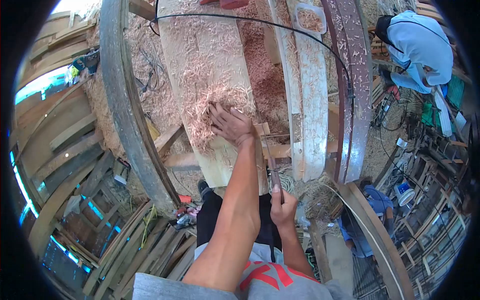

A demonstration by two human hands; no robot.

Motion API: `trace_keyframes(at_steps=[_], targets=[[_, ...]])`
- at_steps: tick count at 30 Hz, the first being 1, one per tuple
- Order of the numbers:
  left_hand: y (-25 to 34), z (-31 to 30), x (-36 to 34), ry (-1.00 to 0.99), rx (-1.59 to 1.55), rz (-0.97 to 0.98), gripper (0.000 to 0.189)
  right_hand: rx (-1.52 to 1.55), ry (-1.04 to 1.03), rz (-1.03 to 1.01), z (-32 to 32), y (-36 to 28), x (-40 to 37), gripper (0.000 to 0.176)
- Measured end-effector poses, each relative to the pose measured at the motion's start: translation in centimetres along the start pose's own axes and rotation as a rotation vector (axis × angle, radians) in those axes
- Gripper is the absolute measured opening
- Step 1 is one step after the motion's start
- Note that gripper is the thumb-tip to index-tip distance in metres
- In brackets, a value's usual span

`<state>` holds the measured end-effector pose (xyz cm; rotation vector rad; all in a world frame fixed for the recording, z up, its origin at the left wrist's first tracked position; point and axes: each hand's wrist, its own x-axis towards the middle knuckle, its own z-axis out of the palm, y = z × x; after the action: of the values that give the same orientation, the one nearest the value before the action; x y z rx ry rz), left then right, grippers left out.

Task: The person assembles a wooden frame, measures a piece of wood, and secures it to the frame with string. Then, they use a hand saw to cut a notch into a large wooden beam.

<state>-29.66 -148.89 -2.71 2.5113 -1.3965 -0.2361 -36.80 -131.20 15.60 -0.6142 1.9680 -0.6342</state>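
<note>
My left hand [231, 125] lies palm down on a heap of curled wood shavings [202, 112], its fingers spread. Under the heap runs a wide pale plank [220, 167], littered with shavings along most of its length. Close to my body, my right hand [283, 205] is closed around the lower end of a narrow tool with a thin blade [273, 172], held upright beside the plank's right edge. The tool's far end passes close to a small wood block [261, 129]; its exact kind I cannot tell.
Thick beams flank the plank, a weathered one [122, 95] left and a brown one [352, 100] right. A black cable [250, 19] crosses above. A clear tub of shavings [310, 19] stands on a white board. Two people work at right, one bent over [420, 47], another lower down [367, 215].
</note>
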Motion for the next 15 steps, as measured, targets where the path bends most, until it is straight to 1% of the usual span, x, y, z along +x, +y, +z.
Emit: trace_keyframes(at_steps=[2,3,5,8,10,15], targets=[[-0.9,0.9,0.2,0.032,-0.005,0.116,0.059,0.045,0.027,0.021,-0.5,-0.7,-0.8,0.052],[-0.9,0.9,0.3,0.01,0.027,0.125,0.06,0.071,0.022,0.029,-0.3,-0.9,-1.0,0.052],[-0.8,1.1,0.4,0.006,0.033,0.114,0.06,0.112,0.01,0.059,0.9,-0.6,-1.2,0.052],[-0.9,1.0,0.0,0.0,0.069,0.106,0.057,0.125,0.031,0.083,2.5,-0.4,0.0,0.047],[-0.8,0.9,0.2,0.039,0.078,0.125,0.055,0.138,0.026,0.085,2.4,-0.3,0.2,0.048],[-0.7,0.6,0.1,0.049,0.016,0.135,0.055,0.176,-0.009,0.067,1.6,0.5,0.5,0.05]])
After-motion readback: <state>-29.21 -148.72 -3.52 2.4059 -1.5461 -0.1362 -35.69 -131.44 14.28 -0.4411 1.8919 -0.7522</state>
